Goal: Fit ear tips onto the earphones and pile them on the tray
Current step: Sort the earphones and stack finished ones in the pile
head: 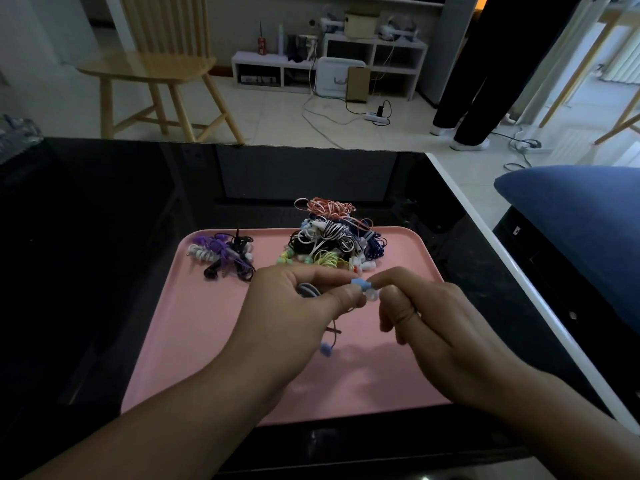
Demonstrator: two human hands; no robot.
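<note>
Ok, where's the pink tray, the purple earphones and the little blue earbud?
pink tray (194, 358), head view, bare left part.
purple earphones (221, 252), head view, middle of the bundle.
blue earbud (359, 283), head view, its body between both hands.

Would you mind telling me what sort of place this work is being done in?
Probably a home living room: a wooden chair on a tiled floor, low white shelving along the wall, and a power strip with trailing cables.

Bench (104, 271) is glossy black with a white strip down its right edge. Sitting flat on it is a pink tray (194, 341), pretty much centered and close to the near edge. At the far left corner there's something clear and crinkly (17, 133), can't tell what. The dark top reflects the room a bit.
</note>
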